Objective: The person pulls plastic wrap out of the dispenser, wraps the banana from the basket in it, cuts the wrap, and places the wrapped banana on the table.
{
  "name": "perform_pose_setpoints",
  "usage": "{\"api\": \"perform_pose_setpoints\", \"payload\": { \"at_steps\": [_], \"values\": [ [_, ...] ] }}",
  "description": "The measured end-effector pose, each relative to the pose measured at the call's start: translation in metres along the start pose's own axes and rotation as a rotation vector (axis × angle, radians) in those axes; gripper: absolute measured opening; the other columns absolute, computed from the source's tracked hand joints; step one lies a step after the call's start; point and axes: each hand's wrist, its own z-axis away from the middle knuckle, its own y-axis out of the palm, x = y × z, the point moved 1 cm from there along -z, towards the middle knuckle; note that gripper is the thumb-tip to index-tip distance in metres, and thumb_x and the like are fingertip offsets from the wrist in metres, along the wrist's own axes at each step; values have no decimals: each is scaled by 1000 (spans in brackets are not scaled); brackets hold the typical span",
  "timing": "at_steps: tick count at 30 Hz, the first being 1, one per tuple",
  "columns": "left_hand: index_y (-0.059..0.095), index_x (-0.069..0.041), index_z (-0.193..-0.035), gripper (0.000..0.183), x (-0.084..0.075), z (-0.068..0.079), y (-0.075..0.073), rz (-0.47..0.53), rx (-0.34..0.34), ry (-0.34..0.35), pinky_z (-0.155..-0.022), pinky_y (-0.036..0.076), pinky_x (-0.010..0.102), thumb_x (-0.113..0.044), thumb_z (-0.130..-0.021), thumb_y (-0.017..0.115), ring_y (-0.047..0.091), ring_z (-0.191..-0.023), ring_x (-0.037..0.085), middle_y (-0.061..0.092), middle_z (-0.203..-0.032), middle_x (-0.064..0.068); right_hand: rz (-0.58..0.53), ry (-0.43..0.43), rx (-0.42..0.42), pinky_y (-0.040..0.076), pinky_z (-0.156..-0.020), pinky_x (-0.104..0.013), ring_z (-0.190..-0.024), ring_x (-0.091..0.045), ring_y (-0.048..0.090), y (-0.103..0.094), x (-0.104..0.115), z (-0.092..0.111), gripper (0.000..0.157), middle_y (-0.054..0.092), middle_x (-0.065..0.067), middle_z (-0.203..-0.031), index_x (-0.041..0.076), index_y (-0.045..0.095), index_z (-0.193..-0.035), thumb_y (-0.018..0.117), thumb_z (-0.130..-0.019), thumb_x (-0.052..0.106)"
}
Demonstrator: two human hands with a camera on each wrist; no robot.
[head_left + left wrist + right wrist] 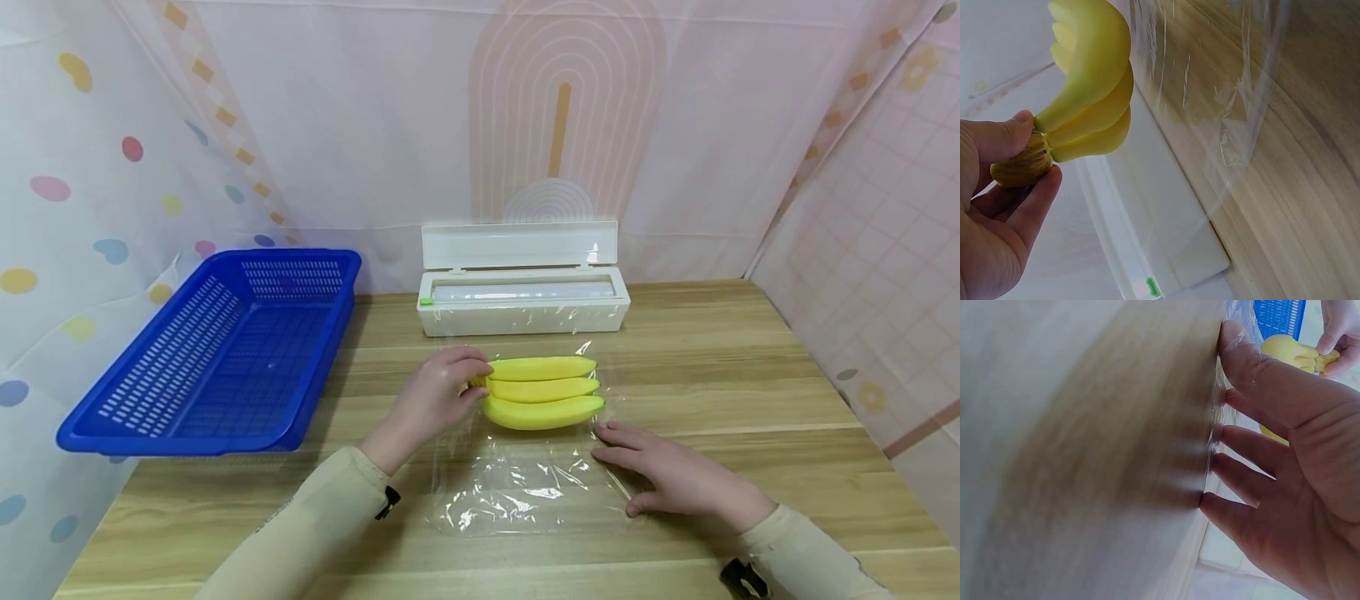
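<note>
Banana bunch [543, 390]: mid-table, over the upper part of the clear film, crown left, tips right; three bananas show from above. Can't tell if the whole underside touches.

Left to right, wearer's sides:

Blue basket [318, 375], well apart from the bunch.

Left hand [438, 396] grasps the crown [1025, 162], thumb against fingers. Right place, I'd say: narrow, easy to pinch, all the bananas join there. Skin looks smooth and very even, maybe a fake; if so, light and hard to bruise. Stiff or spongy, can't tell. Joints at the crown are probably the weak spot, so no lifting by one tip. Smooth curves could slide or roll; cup from below if the crown isn't enough.

Film [517, 492]: wrinkled in front of the bunch. Expect floppy, clingy, easy to crease or tear. Take it by edges or corners, evenly.

White dispenser [525, 319] behind, lid up.

Right hand [678, 477]: fingers extended, tips down at the film's right edge on the wooden table [735, 350], nothing clasped. Pressure, can't tell.
</note>
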Motion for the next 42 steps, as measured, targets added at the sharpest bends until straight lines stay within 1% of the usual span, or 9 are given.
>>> {"api": "perform_pose_setpoints", "payload": {
  "at_steps": [15, 22, 32, 38, 42],
  "values": [
    [74, 0, -100, 29, -2, -2, 2, -11, 19, -10, -94, 53, 40, -1, -73, 85, 65, -105, 29, 70, -110, 13, -1, 10, 10, 42, -104, -54, -137, -39, 39, -1, 1, 0, 73, 42, -18, -151, 7, 55, -141, 80, -79, 36],
    [74, -3, -100, 29, -3, -3, 3, -22, 22, -5, -94, 52, 39, -2, -73, 86, 65, -105, 28, 70, -110, 10, 4, 6, 9, 41, -104, -54, -137, -39, 39, -1, 1, 0, 74, 42, -19, -151, 6, 55, -141, 80, -79, 38],
    [74, -2, -101, 29, -2, -5, 8, -15, 31, -6, -93, 53, 39, -3, -74, 85, 66, -102, 28, 71, -108, 11, 6, -2, -1, 41, -104, -55, -136, -40, 40, -1, 0, 0, 75, 43, -20, -150, 5, 55, -140, 80, -77, 39],
    [74, -2, -104, 30, -1, -5, 8, 4, 60, -32, -95, 52, 40, -3, -76, 84, 65, -105, 29, 70, -111, 13, -2, 17, 14, 40, -104, -56, -136, -40, 39, -1, 0, -1, 75, 42, -19, -150, 6, 55, -141, 79, -78, 39],
    [72, -2, -109, 34, 0, -5, 8, 13, 77, -58, -97, 51, 39, -3, -77, 83, 64, -107, 27, 69, -114, 12, -2, 24, 17, 40, -104, -56, -136, -40, 39, 0, 0, 0, 76, 42, -19, -150, 7, 54, -141, 79, -77, 39]
  ]
}}
